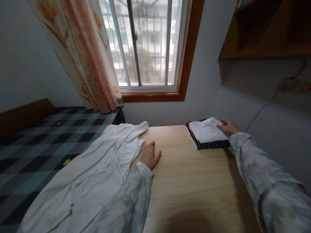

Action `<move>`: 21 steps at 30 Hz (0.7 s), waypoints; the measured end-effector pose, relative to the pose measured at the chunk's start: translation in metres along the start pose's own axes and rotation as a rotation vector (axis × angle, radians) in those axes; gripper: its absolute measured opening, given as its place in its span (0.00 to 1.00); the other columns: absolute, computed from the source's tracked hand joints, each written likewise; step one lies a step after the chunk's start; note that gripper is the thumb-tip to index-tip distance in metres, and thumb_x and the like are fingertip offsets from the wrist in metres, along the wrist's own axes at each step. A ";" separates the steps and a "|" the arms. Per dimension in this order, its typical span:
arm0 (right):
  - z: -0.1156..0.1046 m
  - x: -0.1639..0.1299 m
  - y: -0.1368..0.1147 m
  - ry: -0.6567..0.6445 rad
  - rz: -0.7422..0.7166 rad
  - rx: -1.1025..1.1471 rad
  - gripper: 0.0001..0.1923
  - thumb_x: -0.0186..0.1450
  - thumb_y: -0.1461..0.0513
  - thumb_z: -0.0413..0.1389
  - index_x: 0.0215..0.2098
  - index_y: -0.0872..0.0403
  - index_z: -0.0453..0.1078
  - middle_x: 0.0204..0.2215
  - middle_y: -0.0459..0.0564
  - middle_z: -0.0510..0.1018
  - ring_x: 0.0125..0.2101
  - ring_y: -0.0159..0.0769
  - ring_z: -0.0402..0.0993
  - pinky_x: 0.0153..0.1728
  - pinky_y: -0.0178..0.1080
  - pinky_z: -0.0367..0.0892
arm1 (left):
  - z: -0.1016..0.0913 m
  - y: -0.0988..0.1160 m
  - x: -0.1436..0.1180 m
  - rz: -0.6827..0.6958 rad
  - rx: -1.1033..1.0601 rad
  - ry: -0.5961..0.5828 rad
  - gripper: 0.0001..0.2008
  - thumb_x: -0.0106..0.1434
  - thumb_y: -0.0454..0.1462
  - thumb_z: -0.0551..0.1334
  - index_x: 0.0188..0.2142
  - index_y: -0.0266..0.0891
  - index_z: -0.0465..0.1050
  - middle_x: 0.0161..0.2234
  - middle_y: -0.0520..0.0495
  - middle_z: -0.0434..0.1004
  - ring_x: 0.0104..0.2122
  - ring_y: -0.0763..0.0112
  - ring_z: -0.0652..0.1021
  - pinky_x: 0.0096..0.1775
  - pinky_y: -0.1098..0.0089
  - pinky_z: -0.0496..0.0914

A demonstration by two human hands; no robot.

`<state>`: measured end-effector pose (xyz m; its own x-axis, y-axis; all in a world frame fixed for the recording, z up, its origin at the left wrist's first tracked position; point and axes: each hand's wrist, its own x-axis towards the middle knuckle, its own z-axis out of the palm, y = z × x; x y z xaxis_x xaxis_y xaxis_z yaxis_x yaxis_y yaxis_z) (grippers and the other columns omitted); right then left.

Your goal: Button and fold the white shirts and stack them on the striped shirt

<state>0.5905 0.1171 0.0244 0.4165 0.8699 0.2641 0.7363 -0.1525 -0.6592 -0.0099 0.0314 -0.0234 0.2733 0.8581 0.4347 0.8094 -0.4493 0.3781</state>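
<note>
The right hand [227, 127] lay flat on the folded white shirt [206, 130], fingers together and stretched along its right edge; the palm's underside was hidden against the cloth, so whether it gripped the fabric or only pressed on it could not be told. That shirt sat on top of a folded dark garment with thin white stripes [209, 144], of which only the near and left edges showed beneath the white. The pair formed a small stack near the far right corner of the desk [194, 181], close to the wall. The white shirt looked neatly squared, with a collar fold faintly visible at its top.

The left hand [149, 155] rested palm down on the desk near its left edge, fingers loosely together and the thumb out to the side, holding nothing. Its fingertips touched or nearly touched the hem of a large white garment [97, 171], unfolded and creased, which spread over the desk's left edge and down onto the checked bed cover [36, 142]; its lower end was cut off by the frame. Both sleeves of the person were pale and mottled, the right one running out of view at the lower right corner. A dim shadow blurred the desk's near edge
</note>
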 end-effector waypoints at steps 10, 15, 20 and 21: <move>0.062 -0.079 -0.055 -0.047 -0.464 -0.370 0.33 0.73 0.49 0.49 0.70 0.58 0.66 0.70 0.65 0.69 0.72 0.55 0.60 0.73 0.57 0.53 | 0.001 0.000 -0.001 0.003 -0.010 -0.011 0.29 0.70 0.46 0.63 0.66 0.36 0.64 0.60 0.32 0.77 0.61 0.47 0.76 0.65 0.47 0.66; 0.072 -0.094 -0.050 -0.177 -0.428 -0.349 0.32 0.72 0.48 0.51 0.69 0.53 0.68 0.69 0.62 0.72 0.70 0.56 0.63 0.71 0.58 0.57 | -0.001 0.004 -0.003 -0.007 -0.001 -0.025 0.29 0.69 0.46 0.64 0.65 0.38 0.66 0.59 0.34 0.77 0.60 0.47 0.76 0.65 0.47 0.67; 0.076 -0.127 -0.082 0.042 -0.356 -0.302 0.34 0.76 0.50 0.45 0.72 0.61 0.63 0.72 0.68 0.65 0.73 0.61 0.58 0.72 0.64 0.53 | 0.000 0.008 -0.005 -0.022 -0.014 -0.028 0.28 0.68 0.45 0.65 0.64 0.35 0.67 0.59 0.32 0.78 0.60 0.47 0.76 0.65 0.48 0.66; 0.082 -0.144 -0.091 0.093 -0.404 -0.249 0.33 0.76 0.52 0.45 0.74 0.59 0.61 0.74 0.65 0.62 0.75 0.60 0.54 0.73 0.65 0.51 | 0.000 0.008 -0.005 -0.023 -0.016 -0.027 0.28 0.68 0.45 0.65 0.64 0.36 0.67 0.59 0.32 0.78 0.60 0.47 0.76 0.65 0.47 0.66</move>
<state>0.4197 0.0440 -0.0110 0.1089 0.8388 0.5334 0.9496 0.0709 -0.3054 -0.0047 0.0235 -0.0228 0.2686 0.8746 0.4036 0.8073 -0.4329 0.4010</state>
